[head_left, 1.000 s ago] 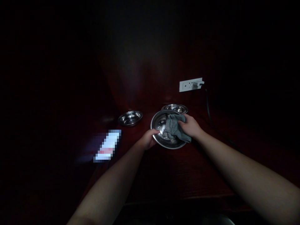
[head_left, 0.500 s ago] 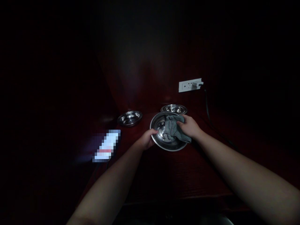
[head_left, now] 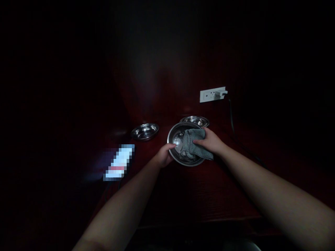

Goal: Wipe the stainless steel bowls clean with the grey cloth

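Observation:
A shiny metal bowl [head_left: 178, 137] is tilted toward me above the dark red table. My left hand [head_left: 165, 155] grips its left rim, thumb inside and fingers behind, partly hidden. In my right hand [head_left: 211, 141] is a grey-green cloth [head_left: 195, 144], pressed against the right part of the bowl's inside and draped over its lower right rim. The thumb lies across the cloth; my other right fingers are hidden by it. Small bright spots show on the bowl's inner surface.
Behind the held bowl stands another metal bowl or dish [head_left: 196, 120]. A second metal bowl [head_left: 145, 131] rests to the left. A lit, blurred-out phone-like screen [head_left: 120, 163] lies nearer left. On the back wall is a white socket [head_left: 212, 94] with a plug and a dark cable [head_left: 231, 118].
My right hand and the cloth have shifted slightly left inside the bowl. The bowl's tilt has altered a little; my left hand keeps its grip on the rim.

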The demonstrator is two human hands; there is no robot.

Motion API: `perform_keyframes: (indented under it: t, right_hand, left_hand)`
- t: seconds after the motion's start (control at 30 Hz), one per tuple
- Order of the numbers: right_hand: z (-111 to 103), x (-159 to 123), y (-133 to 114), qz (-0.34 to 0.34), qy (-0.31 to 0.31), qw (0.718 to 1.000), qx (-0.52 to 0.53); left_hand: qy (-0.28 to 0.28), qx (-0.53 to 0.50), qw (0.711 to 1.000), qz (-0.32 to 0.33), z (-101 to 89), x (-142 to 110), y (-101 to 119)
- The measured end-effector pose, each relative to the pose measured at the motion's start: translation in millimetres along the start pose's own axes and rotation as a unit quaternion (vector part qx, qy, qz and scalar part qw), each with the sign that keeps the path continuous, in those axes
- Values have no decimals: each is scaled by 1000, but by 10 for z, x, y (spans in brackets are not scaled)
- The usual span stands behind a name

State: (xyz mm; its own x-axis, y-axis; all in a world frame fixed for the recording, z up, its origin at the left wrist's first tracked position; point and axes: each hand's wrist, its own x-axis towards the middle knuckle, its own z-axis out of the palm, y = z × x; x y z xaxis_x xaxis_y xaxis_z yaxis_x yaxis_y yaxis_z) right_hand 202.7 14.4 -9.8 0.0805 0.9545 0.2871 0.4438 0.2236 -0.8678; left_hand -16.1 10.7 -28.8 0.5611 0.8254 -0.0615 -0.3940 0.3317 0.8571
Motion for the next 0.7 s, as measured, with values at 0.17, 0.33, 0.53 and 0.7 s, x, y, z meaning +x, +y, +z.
perform_keyframes:
  t: [0.17, 0.33, 0.53, 0.7]
  right_hand:
    - [-7, 19, 59, -22, -19, 999, -21]
    - [2, 1, 18, -2, -31, 1000, -3]
    - [3, -13, -15, 11, -28, 1000, -3]
    - [-2, -24, -36, 10, -18, 999, -32]
  left_hand:
    - [5, -18, 1000, 13, -11, 5, 15]
    - [7, -13, 1000, 8, -4, -1, 19]
    - [-17, -11, 999, 31, 22, -6, 22]
    - [-16, -8, 1000, 0, -7, 6, 19]
